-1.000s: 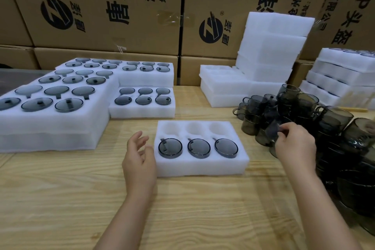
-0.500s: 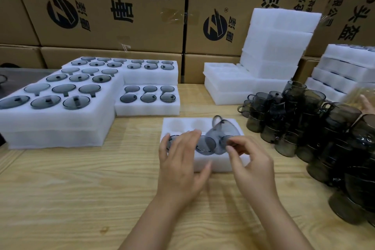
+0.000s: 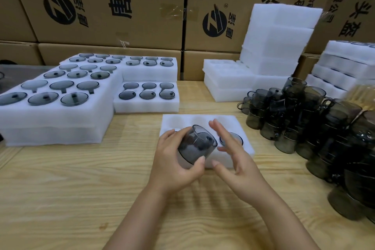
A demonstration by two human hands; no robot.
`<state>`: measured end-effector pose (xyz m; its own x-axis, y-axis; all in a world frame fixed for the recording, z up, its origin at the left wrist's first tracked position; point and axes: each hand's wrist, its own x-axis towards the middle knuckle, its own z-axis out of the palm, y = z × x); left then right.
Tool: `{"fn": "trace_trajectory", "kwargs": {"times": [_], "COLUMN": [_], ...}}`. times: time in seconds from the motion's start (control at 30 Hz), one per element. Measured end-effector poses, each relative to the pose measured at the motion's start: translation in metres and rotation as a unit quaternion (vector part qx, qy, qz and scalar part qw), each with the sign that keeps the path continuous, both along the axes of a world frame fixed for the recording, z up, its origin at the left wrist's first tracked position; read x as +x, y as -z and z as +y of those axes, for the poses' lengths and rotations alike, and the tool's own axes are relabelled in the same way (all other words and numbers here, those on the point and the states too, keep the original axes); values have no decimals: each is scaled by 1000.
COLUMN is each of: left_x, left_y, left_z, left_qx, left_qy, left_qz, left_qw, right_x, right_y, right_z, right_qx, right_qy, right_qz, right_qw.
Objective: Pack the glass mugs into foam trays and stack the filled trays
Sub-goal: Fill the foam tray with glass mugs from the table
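My left hand (image 3: 174, 168) grips a smoky grey glass mug (image 3: 196, 145), tilted, just above the near row of a white foam tray (image 3: 239, 124) in the middle of the table. Thumb and fingers curl round the mug's body. Close to the right of the mug, my right hand (image 3: 235, 160) is spread with straight fingers and holds nothing. One mug (image 3: 233, 138) seated in the tray shows behind my right fingers; the tray's far row of pockets looks empty. The hands hide the other near pockets.
A heap of loose grey mugs (image 3: 316, 122) fills the table's right side. Filled foam trays (image 3: 60, 95) are stacked at the left, with one more (image 3: 146, 95) behind the working tray. Empty foam trays (image 3: 272, 50) and cardboard boxes (image 3: 105, 4) stand at the back.
The right hand fetched a mug from the heap and brought it over the tray. The left hand now grips that mug, and the right hand has let go and opened.
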<state>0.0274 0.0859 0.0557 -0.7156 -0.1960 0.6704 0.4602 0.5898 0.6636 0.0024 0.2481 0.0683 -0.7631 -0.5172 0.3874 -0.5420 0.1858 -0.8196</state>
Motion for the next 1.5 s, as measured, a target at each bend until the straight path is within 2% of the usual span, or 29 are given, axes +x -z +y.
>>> {"fn": "trace_trajectory", "kwargs": {"times": [0.07,0.17,0.3,0.43,0.57,0.67,0.73,0.8,0.97,1.07,1.17,1.2,1.27,1.33,1.37,1.43,1.5], "left_x": [2,2,-1,-3,-1,-2,-1,0,8,11,15,15,9,-6,-15,-34,-44], "left_y": [3,5,11,16,19,17,15,14,10,6,-3,-8,-22,-32,-33,-18,5], "left_z": [-2,-3,-7,-5,0,1,0,0,0,2,4,3,-9,-30,-41,-58,-65], "left_qx": [-1,10,-117,-215,-323,-344,-343,-341,-365,-398,-408,-386,-267,-80,26,230,352], "left_qy": [46,64,5,-70,-109,-106,-110,-104,-90,-90,-84,-75,-59,-53,-40,-1,31], "left_qz": [-6,-23,-1,6,-53,-80,-68,-37,33,55,69,68,47,-18,-50,-111,-167], "left_qw": [999,998,993,974,939,930,930,933,926,911,906,917,961,995,998,967,920], "right_x": [2,4,6,-4,-28,-49,-63,-76,-105,-114,-119,-119,-120,-120,-121,-121,-121], "right_y": [-2,-5,-3,-1,0,-4,-10,-17,-25,-20,-19,-20,-22,-18,-16,-13,-12], "right_z": [-1,-4,-7,-4,8,22,29,34,34,30,29,29,32,33,33,33,31], "right_qx": [-28,-85,-104,-127,-234,-290,-278,-237,-125,-64,-41,-33,-7,21,30,47,75], "right_qy": [-53,-59,-26,73,222,268,276,264,165,127,109,101,79,59,58,71,74], "right_qz": [-42,-94,-119,-116,-100,-112,-120,-118,-150,-175,-183,-183,-180,-178,-173,-153,-134], "right_qw": [997,990,987,982,941,912,912,927,967,974,976,977,981,982,983,985,985]}}
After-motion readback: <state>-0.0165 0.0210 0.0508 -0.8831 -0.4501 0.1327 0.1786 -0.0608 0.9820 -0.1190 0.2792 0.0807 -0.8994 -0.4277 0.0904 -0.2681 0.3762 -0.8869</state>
